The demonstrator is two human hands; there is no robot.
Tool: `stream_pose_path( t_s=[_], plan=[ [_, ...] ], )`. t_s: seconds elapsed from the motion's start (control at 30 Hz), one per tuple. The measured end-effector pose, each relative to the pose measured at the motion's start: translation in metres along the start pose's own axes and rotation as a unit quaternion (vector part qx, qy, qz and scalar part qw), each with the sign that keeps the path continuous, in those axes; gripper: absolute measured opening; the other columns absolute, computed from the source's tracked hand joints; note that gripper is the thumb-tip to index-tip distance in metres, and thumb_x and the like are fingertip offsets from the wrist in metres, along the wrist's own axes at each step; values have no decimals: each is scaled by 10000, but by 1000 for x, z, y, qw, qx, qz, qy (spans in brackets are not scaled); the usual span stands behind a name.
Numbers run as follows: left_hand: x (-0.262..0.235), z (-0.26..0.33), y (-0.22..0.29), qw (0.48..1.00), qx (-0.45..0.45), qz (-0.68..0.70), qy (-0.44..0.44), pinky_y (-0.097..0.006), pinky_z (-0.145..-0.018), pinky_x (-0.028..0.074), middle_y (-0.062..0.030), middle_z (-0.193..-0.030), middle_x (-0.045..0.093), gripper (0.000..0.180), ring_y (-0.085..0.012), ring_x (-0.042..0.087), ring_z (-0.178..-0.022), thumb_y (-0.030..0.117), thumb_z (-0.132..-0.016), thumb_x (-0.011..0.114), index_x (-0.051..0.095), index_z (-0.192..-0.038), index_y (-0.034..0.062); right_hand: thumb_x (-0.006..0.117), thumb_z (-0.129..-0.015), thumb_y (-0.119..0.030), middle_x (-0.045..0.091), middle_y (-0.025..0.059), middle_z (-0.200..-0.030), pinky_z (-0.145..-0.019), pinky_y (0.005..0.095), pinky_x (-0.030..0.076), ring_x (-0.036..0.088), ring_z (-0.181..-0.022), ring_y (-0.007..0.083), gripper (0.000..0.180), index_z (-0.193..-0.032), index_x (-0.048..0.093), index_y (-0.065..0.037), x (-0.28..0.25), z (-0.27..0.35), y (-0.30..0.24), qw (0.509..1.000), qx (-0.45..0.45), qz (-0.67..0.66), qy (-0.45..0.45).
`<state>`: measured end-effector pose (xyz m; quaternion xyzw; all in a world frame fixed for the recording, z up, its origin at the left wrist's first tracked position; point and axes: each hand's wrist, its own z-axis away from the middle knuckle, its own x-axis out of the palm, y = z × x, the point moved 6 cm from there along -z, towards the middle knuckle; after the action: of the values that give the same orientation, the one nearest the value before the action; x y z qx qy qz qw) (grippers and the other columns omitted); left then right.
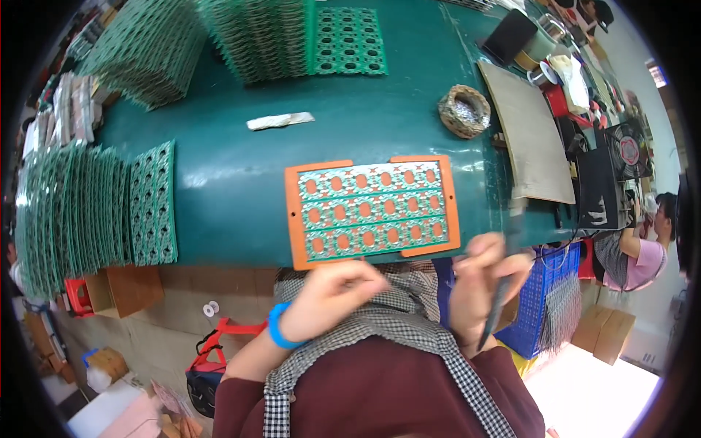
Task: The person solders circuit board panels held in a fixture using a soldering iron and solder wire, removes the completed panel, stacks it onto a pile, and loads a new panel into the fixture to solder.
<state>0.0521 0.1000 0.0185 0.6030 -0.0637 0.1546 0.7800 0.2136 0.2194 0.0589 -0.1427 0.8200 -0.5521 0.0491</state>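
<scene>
An orange frame (293,241) lies flat near the front edge of the table, with a green circuit-board panel (376,191) of several rows seated in it. Orange shows through the panel's oval holes. At the frame's lower left edge is my left hand (337,292), wearing a blue wristband, its fingers curled together. Whatever it may hold is hidden. Off the frame's lower right corner, my right hand (482,281) is blurred by motion and closed around a slim dark tool (496,314). The tool's kind is too smeared to tell.
Tall stacks of green panels (255,40) stand at the back left, with a row of upright panels (73,215) at the left. A white strip (280,121), a round coiled holder (464,112) and a tan board (529,135) lie beyond. A blue crate (537,299) and a person in pink (642,255) are right.
</scene>
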Motion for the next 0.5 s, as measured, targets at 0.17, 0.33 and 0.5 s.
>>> stream_pose_path(
  t_s=[0.17,0.33,0.5],
  plan=[
    [-104,42,27,905,59,-138,399,-196,-622,382,4,-833,592,79,-50,481,-717,56,-884,603,641,-940,15,580,-914,-406,482,38,-603,-621,293,403,500,-634,184,379,-1008,434,-69,-61,-58,-4,995,-68,48,-55],
    [-77,16,121,645,262,-427,577,-254,-604,407,-23,-818,607,113,-105,498,-691,13,-863,598,672,-946,27,369,-780,-809,456,0,-545,-412,220,288,424,-447,83,933,-1217,484,7,-72,-58,39,982,95,133,-93],
    [18,-106,79,725,289,-589,211,-327,-516,432,-44,-683,492,201,-198,531,-641,22,-699,680,631,-888,69,581,-875,-471,625,121,-767,-614,281,464,599,-704,195,493,-926,642,15,-52,-81,35,981,-3,149,-121]
  ],
)
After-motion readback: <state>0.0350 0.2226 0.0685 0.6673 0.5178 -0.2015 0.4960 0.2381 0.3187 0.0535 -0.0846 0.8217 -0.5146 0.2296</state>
